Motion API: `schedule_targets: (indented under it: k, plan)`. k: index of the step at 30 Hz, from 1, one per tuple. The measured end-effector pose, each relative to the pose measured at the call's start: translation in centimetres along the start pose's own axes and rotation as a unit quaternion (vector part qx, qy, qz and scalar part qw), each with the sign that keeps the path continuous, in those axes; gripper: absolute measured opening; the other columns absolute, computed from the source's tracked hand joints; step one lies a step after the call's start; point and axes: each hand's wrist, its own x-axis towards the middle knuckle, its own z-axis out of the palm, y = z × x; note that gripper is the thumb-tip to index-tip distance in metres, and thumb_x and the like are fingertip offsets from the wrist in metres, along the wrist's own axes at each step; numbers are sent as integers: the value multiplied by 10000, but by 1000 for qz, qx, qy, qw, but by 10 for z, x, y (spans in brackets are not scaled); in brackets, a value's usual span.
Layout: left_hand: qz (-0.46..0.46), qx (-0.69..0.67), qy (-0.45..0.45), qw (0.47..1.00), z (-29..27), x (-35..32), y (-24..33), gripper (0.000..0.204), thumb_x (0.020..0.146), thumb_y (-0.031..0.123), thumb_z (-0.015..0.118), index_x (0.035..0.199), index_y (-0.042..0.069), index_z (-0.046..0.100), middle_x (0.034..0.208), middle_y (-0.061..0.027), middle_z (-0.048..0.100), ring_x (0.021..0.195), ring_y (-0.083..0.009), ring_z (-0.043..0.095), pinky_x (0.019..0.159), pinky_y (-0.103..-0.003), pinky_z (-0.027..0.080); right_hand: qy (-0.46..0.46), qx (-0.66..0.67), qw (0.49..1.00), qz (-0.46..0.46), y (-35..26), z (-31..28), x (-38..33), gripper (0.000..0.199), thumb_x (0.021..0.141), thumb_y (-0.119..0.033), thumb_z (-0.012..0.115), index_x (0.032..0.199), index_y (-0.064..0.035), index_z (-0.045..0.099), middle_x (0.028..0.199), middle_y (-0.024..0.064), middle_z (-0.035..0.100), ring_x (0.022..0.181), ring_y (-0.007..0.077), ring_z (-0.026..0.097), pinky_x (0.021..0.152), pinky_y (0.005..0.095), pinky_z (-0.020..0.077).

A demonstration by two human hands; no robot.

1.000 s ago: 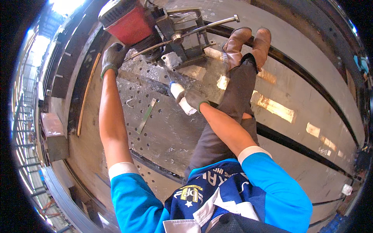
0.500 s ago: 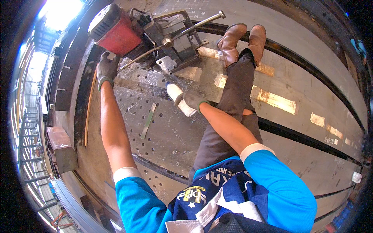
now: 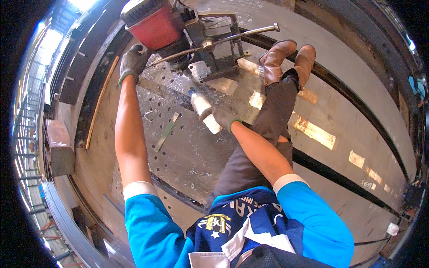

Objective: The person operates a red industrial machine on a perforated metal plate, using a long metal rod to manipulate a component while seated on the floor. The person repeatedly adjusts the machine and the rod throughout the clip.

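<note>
A broad grey metal plate [image 3: 183, 165], dotted with round holes, spreads beneath everything, and the person's legs in dark trousers [image 3: 257, 134] stretch across it to a pair of brown boots [image 3: 278, 61]. Beyond the hands stands a red-and-black drilling machine [image 3: 195, 35], with a long metal bar [image 3: 243, 35] running slantwise across its front. The gloved left hand [image 3: 133, 63] is beside the bar's lower end, its fingers curled; whether they grip it I cannot tell. The gloved right hand [image 3: 225, 117] has its fingers clamped around a white bottle [image 3: 200, 103], held tilted over the plate just below the machine. Left of the bottle lies a narrow greenish strip [image 3: 166, 132]. The bottle's small blue tip [image 3: 191, 91] points toward the machine's underside.
</note>
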Motion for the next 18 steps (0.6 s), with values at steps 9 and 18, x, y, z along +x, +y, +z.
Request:
schedule_targets:
  k: [9,18]
  plan:
    - [6,-20,-24,999,2,3,-3,665,896,626,729,1320,115,739,1288,-229,741,1222,-416,699,1041,-487,540,69,-163,984,9,69,35,40,531,1088,-249,327,1059,-193,854,1121,176,770,1030,324,714,950,421,553]
    - [6,-47,-53,997,-15,-3,14,715,895,628,745,1388,112,705,1300,-210,750,1245,-386,703,1049,-454,542,17,-75,996,56,113,44,66,532,1076,-363,358,1252,-53,754,1325,254,712,1250,450,671,1100,558,484]
